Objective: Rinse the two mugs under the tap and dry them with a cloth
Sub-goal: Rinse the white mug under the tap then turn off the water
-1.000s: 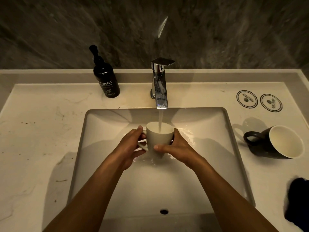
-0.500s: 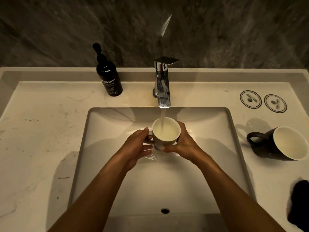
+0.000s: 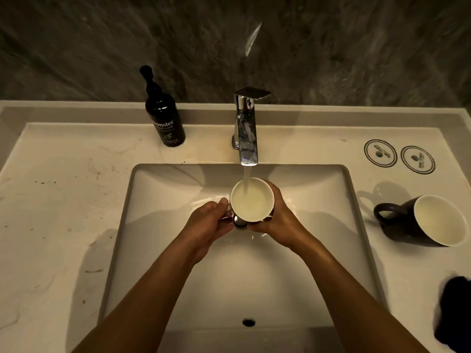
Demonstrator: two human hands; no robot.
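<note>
Counter [image 3: 63,212] holds soap bottle [image 3: 165,118]; dark mug [image 3: 423,220]; black cloth [image 3: 456,309].

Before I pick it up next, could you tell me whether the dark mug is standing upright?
No, the dark mug lies tipped on its side on the counter.

A mug [image 3: 252,199] sat over the sink [image 3: 158,225] under the tap [image 3: 246,131], between the left hand [image 3: 207,225] and right hand [image 3: 279,222]. A bottle [image 3: 165,115] stood behind the sink to the left. On the counter [image 3: 56,212] to the right lay a second mug [image 3: 423,220], with two coasters [image 3: 398,155] behind it and a cloth [image 3: 456,309] nearer the front.
</note>
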